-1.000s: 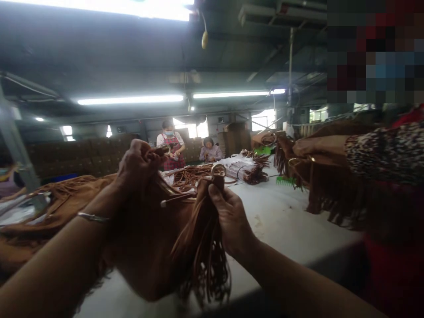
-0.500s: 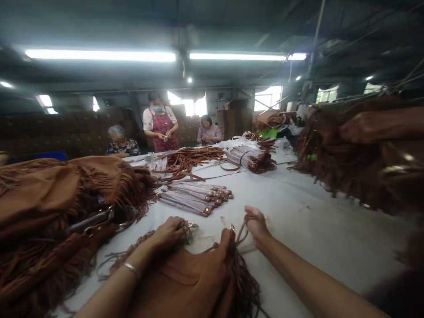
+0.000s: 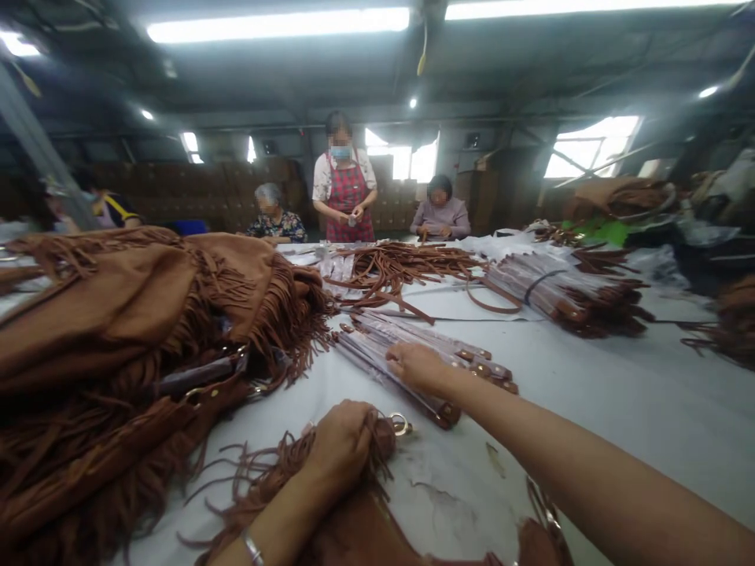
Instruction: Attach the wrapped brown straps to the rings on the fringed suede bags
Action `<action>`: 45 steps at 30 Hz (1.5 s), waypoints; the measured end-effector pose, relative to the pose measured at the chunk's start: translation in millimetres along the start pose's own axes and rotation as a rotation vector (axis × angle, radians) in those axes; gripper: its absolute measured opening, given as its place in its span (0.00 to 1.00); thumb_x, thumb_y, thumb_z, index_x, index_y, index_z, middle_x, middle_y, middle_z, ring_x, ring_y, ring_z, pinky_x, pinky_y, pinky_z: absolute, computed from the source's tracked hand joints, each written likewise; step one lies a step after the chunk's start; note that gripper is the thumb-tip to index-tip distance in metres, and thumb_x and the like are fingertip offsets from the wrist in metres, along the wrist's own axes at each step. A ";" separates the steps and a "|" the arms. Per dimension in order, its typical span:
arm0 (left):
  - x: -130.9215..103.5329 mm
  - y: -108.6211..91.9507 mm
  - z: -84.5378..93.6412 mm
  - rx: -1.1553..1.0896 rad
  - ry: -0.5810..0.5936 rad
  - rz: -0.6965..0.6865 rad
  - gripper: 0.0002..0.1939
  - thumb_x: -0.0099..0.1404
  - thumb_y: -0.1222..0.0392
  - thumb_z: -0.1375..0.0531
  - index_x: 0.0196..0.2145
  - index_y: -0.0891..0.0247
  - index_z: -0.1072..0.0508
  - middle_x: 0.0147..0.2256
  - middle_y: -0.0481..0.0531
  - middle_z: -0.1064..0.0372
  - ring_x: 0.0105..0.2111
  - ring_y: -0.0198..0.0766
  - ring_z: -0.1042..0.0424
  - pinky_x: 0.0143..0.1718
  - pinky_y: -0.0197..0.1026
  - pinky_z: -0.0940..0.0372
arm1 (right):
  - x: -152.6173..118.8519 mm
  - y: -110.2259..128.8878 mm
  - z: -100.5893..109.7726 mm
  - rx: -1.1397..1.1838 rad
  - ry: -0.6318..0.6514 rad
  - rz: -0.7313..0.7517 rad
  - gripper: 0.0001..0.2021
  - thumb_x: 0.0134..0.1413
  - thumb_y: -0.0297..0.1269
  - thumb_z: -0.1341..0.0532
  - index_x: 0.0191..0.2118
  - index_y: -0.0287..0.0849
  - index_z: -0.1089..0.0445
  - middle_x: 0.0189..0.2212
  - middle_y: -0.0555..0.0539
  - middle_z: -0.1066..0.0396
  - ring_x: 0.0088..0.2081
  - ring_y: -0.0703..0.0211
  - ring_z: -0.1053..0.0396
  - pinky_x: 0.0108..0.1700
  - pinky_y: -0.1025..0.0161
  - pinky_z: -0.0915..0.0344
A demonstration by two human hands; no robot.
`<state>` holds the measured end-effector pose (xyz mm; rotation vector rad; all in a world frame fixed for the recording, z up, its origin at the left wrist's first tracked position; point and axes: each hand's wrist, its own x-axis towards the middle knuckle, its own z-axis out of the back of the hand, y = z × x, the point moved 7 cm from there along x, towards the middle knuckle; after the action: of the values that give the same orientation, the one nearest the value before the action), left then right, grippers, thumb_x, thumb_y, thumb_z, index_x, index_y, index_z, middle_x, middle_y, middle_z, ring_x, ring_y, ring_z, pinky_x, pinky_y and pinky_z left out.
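Fringe on the brown leather-like bag (image 3: 369,531) is bunched under the left hand (image 3: 343,440), whose fingers are clamped on the bag's upper left corner. The bag lies at the near edge of the view, below both hands, its lower part cut off by the frame. A round gold-coloured metal ring (image 3: 399,425) projects from the gripped corner, just to the right of the left hand's fingers. The bag's other visible corner lies farther right, beneath the right forearm and well apart from the left hand.

The right hand (image 3: 416,366) is beyond the bag and apart from the left hand, over the flat brown straps in clear plastic sleeves (image 3: 383,369). Its fingers are curled at them; whether they pinch a strap cannot be told. The straps lie fanned on the pale, smooth surface (image 3: 595,401), their studded ends toward the right.

To the left of both hands is a large heap of brown fringed bags (image 3: 112,314). Beyond the sleeved straps lie a tangle of loose brown straps (image 3: 395,267) and, to its right, a dark-banded bundle of plastic-wrapped straps (image 3: 560,291). A person in a checked apron (image 3: 348,189) stands behind the far edge.
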<state>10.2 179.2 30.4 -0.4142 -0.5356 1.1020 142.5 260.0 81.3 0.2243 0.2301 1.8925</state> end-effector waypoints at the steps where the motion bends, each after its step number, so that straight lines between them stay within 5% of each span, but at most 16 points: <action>1: 2.3 11.4 3.2 -0.106 -0.054 0.087 0.15 0.66 0.56 0.55 0.34 0.62 0.31 0.33 0.55 0.31 0.37 0.44 0.34 0.39 0.45 0.42 | 7.4 2.7 -8.6 -0.042 0.020 -0.025 0.12 0.53 0.36 0.44 0.41 0.39 0.29 0.41 0.40 0.28 0.43 0.49 0.31 0.44 0.58 0.36; 4: 5.1 49.5 10.2 -0.560 -0.242 0.388 0.13 0.62 0.57 0.49 0.43 0.64 0.37 0.32 0.54 0.31 0.34 0.41 0.31 0.37 0.44 0.38 | 22.3 3.8 -25.7 -0.138 0.052 -0.110 0.15 0.49 0.33 0.42 0.44 0.33 0.31 0.43 0.32 0.30 0.43 0.42 0.30 0.41 0.52 0.35; 7: 5.4 68.8 13.9 -0.840 -0.378 0.531 0.21 0.55 0.57 0.43 0.45 0.67 0.41 0.30 0.52 0.32 0.30 0.39 0.30 0.32 0.41 0.36 | 27.5 2.0 -32.8 -0.175 0.078 -0.130 0.16 0.49 0.32 0.42 0.45 0.34 0.32 0.42 0.33 0.29 0.42 0.42 0.30 0.40 0.52 0.34; 15: 6.8 59.9 16.0 -0.933 -0.405 0.486 0.21 0.49 0.53 0.42 0.38 0.67 0.37 0.23 0.49 0.34 0.24 0.39 0.31 0.27 0.41 0.36 | 32.7 -10.4 -36.8 -0.160 0.170 -0.105 0.11 0.59 0.37 0.43 0.41 0.35 0.31 0.41 0.42 0.30 0.44 0.55 0.32 0.47 0.52 0.35; 18: 5.3 64.7 24.0 -0.888 -0.509 0.475 0.21 0.48 0.53 0.41 0.39 0.67 0.37 0.28 0.52 0.33 0.29 0.41 0.30 0.34 0.44 0.35 | 37.3 -19.9 -29.1 -0.099 0.152 -0.127 0.12 0.59 0.40 0.43 0.41 0.35 0.32 0.41 0.44 0.31 0.43 0.57 0.32 0.47 0.53 0.35; 23: -1.7 77.1 45.4 -0.761 -0.740 0.439 0.24 0.47 0.52 0.40 0.42 0.65 0.34 0.45 0.59 0.36 0.48 0.46 0.37 0.53 0.48 0.44 | 33.5 -22.2 -6.6 0.072 0.077 -0.165 0.10 0.61 0.34 0.49 0.40 0.33 0.33 0.30 0.46 0.30 0.25 0.65 0.34 0.30 0.65 0.36; 26: -4.7 77.6 54.0 -0.718 -0.779 0.412 0.20 0.50 0.49 0.40 0.38 0.64 0.32 0.43 0.57 0.34 0.48 0.47 0.37 0.54 0.48 0.47 | 23.8 -12.4 15.4 0.180 0.011 -0.122 0.11 0.58 0.31 0.52 0.33 0.35 0.33 0.24 0.48 0.31 0.20 0.67 0.39 0.24 0.68 0.42; 30: -3.8 59.4 60.0 -0.817 -0.659 0.396 0.21 0.56 0.42 0.46 0.28 0.66 0.30 0.25 0.54 0.32 0.31 0.42 0.31 0.38 0.45 0.37 | -11.8 9.2 52.0 0.242 -0.120 -0.016 0.14 0.58 0.39 0.51 0.30 0.38 0.33 0.25 0.49 0.33 0.27 0.64 0.36 0.30 0.67 0.40; 34: -1.7 6.9 56.7 -1.211 -0.274 0.314 0.27 0.56 0.36 0.45 0.30 0.68 0.30 0.21 0.52 0.33 0.17 0.33 0.36 0.18 0.35 0.44 | -83.2 37.2 76.3 0.248 -0.233 0.130 0.16 0.60 0.45 0.51 0.37 0.41 0.32 0.30 0.48 0.30 0.34 0.59 0.33 0.38 0.64 0.38; 36: -5.3 -27.5 58.0 -1.459 -0.089 0.175 0.24 0.56 0.39 0.42 0.32 0.67 0.31 0.18 0.47 0.36 0.14 0.29 0.40 0.16 0.31 0.49 | -125.5 45.6 78.5 0.227 -0.265 0.149 0.15 0.61 0.45 0.51 0.39 0.42 0.32 0.33 0.47 0.29 0.36 0.58 0.32 0.39 0.62 0.38; 40: -20.3 -65.8 61.3 -1.510 0.013 0.000 0.19 0.55 0.47 0.36 0.27 0.69 0.32 0.15 0.46 0.38 0.13 0.27 0.41 0.14 0.29 0.49 | -199.2 50.1 77.1 0.267 -0.314 0.073 0.14 0.60 0.45 0.50 0.41 0.45 0.32 0.35 0.47 0.28 0.36 0.58 0.30 0.38 0.64 0.36; 45: -39.9 -98.0 44.8 -1.469 0.231 -0.128 0.17 0.57 0.52 0.37 0.31 0.72 0.29 0.25 0.56 0.29 0.17 0.32 0.32 0.18 0.32 0.38 | -230.7 43.1 84.1 0.531 -0.246 -0.154 0.17 0.58 0.50 0.47 0.43 0.42 0.32 0.35 0.46 0.28 0.37 0.56 0.30 0.38 0.63 0.35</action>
<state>40.5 105.9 113.6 -1.7177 -1.0914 0.3448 200.5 32.1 164.2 0.7698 0.5634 1.6027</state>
